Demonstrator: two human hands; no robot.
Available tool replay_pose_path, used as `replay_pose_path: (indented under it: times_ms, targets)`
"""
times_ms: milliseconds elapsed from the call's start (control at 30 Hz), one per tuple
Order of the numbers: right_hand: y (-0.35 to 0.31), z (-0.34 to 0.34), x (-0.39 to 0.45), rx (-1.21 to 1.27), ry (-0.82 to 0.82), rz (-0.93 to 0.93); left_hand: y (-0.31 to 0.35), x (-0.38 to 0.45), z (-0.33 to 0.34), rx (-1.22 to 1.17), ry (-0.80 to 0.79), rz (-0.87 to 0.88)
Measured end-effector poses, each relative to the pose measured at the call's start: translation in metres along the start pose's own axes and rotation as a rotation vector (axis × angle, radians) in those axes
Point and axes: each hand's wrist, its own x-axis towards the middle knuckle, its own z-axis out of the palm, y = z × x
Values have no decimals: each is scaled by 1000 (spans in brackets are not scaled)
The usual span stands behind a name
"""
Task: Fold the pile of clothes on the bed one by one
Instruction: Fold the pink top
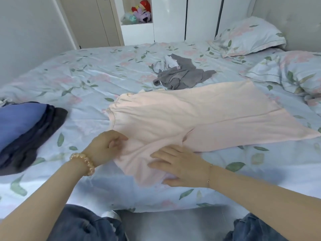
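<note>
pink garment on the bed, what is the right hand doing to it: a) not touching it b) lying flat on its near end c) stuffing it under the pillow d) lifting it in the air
b: the right hand lies with straight fingers flat on the near end of the pink garment, which is spread on the bed.

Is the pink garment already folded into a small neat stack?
No, the pink garment lies spread wide across the bed, with both hands at its near end.
</note>
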Motion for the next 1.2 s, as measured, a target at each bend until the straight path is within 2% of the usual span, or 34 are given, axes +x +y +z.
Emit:
replay_pose_path:
  times_ms: [167,267,333,433,533,600,700,767,900,1033,1100,1200]
  targets:
    - [-8,20,16,35,72,-4,-23,-15,-2,-256,-35,-80]
    - [-8,5,25,218,197,122,-35,-16,-8,-58,-55,-3]
    - [-6,-20,34,395,268,252,-47,-16,-15,8,-95,-32]
    - [15,-64,66,701,350,444,-55,-14,-21,-231,-79,-88]
    - [65,-82,112,811,277,547,-48,-6,-17,-368,58,-174]
    - [100,-81,137,792,179,631,-46,1,-15,-423,117,-259]
    - [133,-70,162,701,46,758,-50,7,-20,-392,119,-338]
    - [145,-59,174,637,-28,801,-51,5,-27,-370,94,-329]
    - [155,-27,188,529,-96,844,-59,-16,-42,-389,-55,-267]
    - [150,0,183,456,-202,836,-76,-32,-50,-355,-85,-279]
    - [149,10,174,500,-214,866,-76,-33,-44,-279,-101,-280]
    - [150,6,148,448,-138,875,-71,-27,-35,-162,-96,-310]
